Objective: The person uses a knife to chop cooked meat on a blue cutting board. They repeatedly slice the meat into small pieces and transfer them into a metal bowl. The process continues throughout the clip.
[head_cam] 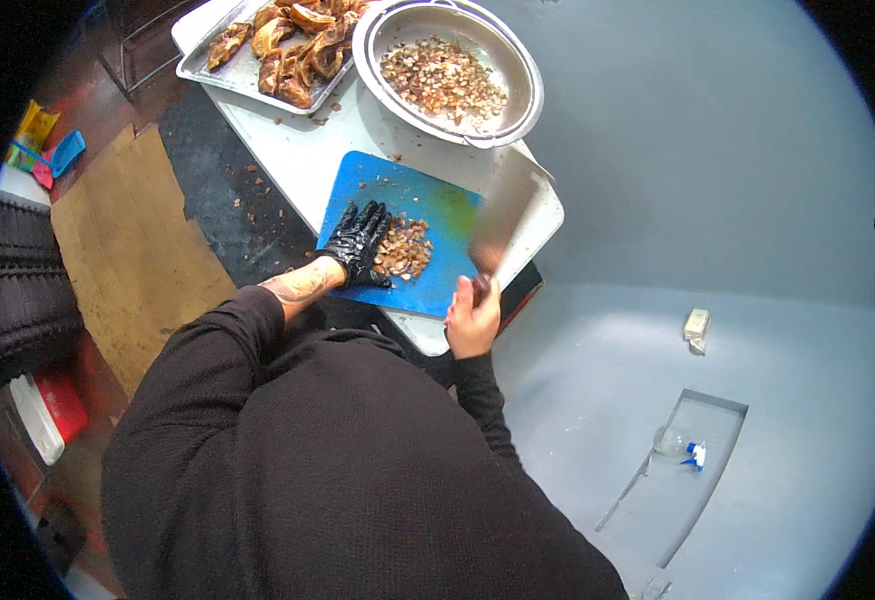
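My left hand [361,244], in a black disposable glove, lies on a blue cutting board [437,289] with its fingers apart. Against its inner side sits a small heap of chopped brown pieces [405,249], which look like meat. My bare right hand [475,319] grips the dark handle of a cleaver [509,206] at the board's right edge. Motion blurs the cleaver's broad blade, which points away from me. Past the board stands a round steel bowl [531,112] with diced pieces [449,82] in it. Larger browned pieces [310,52] fill much of a metal tray [216,77] at the far left.
The board, bowl and tray rest on a white table [272,142]. Crumbs lie on the dark mat [235,202] to its left, near flattened cardboard [130,240]. A grey wall [692,150] rises on the right; a spray bottle [677,444] lies in a recess there.
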`<state>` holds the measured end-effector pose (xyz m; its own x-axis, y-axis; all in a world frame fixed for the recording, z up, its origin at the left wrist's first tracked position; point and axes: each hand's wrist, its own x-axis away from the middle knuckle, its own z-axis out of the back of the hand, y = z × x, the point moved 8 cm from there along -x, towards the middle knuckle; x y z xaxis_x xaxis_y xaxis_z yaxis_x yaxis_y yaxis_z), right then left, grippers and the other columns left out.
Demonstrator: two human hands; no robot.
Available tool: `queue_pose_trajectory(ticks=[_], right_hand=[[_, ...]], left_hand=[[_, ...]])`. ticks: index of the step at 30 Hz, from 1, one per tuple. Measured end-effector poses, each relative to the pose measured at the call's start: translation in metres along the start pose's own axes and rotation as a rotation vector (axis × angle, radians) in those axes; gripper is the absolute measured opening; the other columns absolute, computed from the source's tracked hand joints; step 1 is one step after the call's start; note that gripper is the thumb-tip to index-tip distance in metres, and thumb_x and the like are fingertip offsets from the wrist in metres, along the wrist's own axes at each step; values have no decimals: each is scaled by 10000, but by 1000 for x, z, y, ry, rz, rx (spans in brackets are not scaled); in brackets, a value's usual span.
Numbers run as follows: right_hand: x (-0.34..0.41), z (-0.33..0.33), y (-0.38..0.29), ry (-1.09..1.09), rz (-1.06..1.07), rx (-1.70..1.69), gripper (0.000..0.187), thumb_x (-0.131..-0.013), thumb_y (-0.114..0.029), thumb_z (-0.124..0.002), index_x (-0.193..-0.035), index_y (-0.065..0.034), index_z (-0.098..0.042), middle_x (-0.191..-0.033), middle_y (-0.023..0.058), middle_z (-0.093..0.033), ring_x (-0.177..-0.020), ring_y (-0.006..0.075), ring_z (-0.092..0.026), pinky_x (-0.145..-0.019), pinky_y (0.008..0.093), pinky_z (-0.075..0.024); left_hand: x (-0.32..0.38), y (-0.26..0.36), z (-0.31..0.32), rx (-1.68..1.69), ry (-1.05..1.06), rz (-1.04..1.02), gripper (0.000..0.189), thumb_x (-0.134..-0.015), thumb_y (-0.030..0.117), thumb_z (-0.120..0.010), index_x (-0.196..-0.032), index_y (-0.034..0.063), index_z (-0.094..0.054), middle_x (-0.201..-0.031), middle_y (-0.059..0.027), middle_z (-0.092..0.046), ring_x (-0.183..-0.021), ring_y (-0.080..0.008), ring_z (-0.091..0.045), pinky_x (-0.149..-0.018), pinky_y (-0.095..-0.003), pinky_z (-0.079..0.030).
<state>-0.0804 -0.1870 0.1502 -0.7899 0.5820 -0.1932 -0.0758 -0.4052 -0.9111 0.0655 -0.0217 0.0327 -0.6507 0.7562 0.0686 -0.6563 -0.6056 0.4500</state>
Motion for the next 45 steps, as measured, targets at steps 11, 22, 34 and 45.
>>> queue_pose_trajectory(ticks=[11, 22, 34, 45], right_hand=[[4, -8, 52, -215, -280, 159, 308, -982, -286, -643, -1068, 6, -592, -762, 81, -612, -557, 142, -577, -461, 307, -475], [-20, -38, 101, -551, -328, 389, 374, -923, -369, -666, -1020, -7, -669, -935, 207, -715, -880, 370, -692, -792, 447, -530], [-116, -14, 123, -591, 53, 650, 351, -926, -372, -650, -1059, -48, -642, -992, 214, -709, -967, 408, -680, -850, 496, -527], [-61, 19, 116, -789, -32, 477, 371, -919, -353, -683, -1050, -6, -670, -983, 192, -712, -891, 330, -700, -796, 408, -538]], left_hand=[[7, 2, -5, 106, -54, 40, 1284, -618, 559, -876, -1585, 48, -203, -1628, -216, -243, -1532, -360, -177, -1256, -486, -134], [71, -15, -14, -27, 20, 276, 1330, -624, 706, -799, -1598, 58, -166, -1660, -178, -180, -1544, -350, -135, -1240, -549, -111], [89, -15, -15, 4, 125, 459, 1347, -617, 607, -849, -1591, 13, -133, -1636, -255, -183, -1522, -412, -170, -1240, -531, -140], [62, -7, -13, -104, 123, 399, 1396, -551, 681, -862, -1580, 25, -186, -1626, -276, -182, -1511, -453, -151, -1233, -542, -149]])
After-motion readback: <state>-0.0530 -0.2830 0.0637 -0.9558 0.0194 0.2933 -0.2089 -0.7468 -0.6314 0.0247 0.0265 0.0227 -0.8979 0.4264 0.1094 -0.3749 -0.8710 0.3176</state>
